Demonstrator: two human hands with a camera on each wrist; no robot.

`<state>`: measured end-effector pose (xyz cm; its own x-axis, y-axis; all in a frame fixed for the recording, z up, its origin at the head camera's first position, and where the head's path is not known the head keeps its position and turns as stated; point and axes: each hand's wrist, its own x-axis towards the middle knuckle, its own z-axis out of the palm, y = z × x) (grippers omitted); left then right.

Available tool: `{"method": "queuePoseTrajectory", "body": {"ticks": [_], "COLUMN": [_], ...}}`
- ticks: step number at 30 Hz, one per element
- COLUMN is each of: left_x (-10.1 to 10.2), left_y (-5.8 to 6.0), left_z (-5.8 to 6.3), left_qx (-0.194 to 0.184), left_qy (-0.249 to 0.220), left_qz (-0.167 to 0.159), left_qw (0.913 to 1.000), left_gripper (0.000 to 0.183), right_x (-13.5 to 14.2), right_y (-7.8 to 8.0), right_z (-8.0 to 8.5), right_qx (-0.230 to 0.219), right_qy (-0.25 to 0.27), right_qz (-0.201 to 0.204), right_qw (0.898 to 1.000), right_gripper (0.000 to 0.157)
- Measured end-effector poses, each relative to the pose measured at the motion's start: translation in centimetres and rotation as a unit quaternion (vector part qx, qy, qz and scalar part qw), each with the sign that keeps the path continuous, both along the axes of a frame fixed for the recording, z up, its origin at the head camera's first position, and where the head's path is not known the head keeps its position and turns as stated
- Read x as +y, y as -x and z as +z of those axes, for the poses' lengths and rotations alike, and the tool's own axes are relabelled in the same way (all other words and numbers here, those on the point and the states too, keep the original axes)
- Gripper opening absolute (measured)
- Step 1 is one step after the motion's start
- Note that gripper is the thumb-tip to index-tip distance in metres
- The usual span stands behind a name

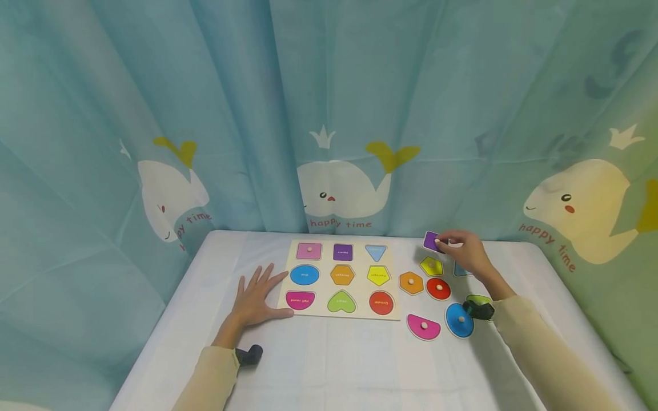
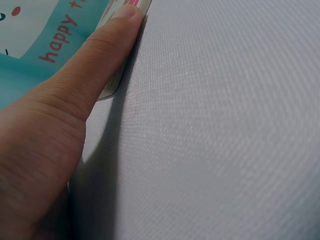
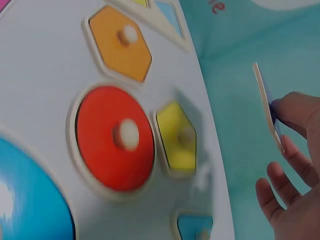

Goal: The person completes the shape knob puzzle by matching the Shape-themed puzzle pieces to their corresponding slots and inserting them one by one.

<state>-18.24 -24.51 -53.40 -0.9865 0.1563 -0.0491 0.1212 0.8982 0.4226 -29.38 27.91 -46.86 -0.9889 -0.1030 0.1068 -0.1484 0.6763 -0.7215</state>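
My left hand (image 1: pixel 257 299) lies spread at the left edge of the shape puzzle board (image 1: pixel 360 311). Its thumb rests on the board's near left corner, which the left wrist view also shows. Above the table's far right part, my right hand (image 1: pixel 466 254) pinches a purple square puzzle piece (image 1: pixel 430 241) by its knob. In the right wrist view that piece (image 3: pixel 266 102) is seen edge-on, raised off the table. The board's pink slot at the far left has a knobbed piece (image 1: pixel 309 251) in it; the other slots show printed shapes.
Right of the board lie an orange hexagon (image 1: pixel 411 282), yellow pentagon (image 1: pixel 430 266), red circle (image 1: pixel 438 289), magenta half round (image 1: pixel 423 327) and blue oval (image 1: pixel 459 321). A green piece (image 1: pixel 479 299) and blue triangle (image 1: pixel 462 269) are partly hidden by the right arm. A curtain (image 1: pixel 329 85) hangs behind the table.
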Motion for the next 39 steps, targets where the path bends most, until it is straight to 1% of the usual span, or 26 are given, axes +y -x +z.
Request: {"method": "queuePoseTrajectory", "body": {"ticks": [4, 12, 17, 21, 29, 34, 39], "left_x": [0.0, 0.0, 0.1, 0.2, 0.3, 0.3, 0.3], "left_y": [0.0, -0.1, -0.1, -0.2, -0.3, -0.4, -0.3], "left_z": [-0.1, 0.2, 0.5, 0.5, 0.6, 0.6, 0.5], "left_qx": [0.004, 0.011, 0.006, 0.007, 0.003, 0.007, 0.007], "left_qy": [0.0, 0.0, -0.003, -0.001, 0.002, 0.0, 0.0], "left_qz": [0.0, 0.001, 0.002, 0.002, 0.005, 0.006, 0.005], "left_qw": [1.0, 0.9999, 1.0, 1.0, 1.0, 1.0, 1.0], "left_gripper": [0.106, 0.105, 0.104, 0.105, 0.104, 0.104, 0.104], "right_x": [-1.8, -6.3, -8.9, -10.7, -14.1, -16.0, -17.7], "right_y": [0.8, 1.6, 2.2, 2.5, 3.0, 3.1, 3.2], "right_z": [-0.1, -0.2, -0.6, -1.1, -2.0, -2.9, -3.4], "right_qx": [0.001, -0.018, -0.025, -0.026, -0.047, -0.039, -0.031], "right_qy": [0.011, 0.039, 0.054, 0.064, 0.067, 0.062, 0.06], "right_qz": [0.016, 0.036, 0.049, 0.061, 0.07, 0.085, 0.087], "right_qw": [1.0, 0.998, 0.997, 0.996, 0.994, 0.994, 0.994], "right_gripper": [0.029, 0.025, 0.024, 0.023, 0.022, 0.018, 0.016]}}
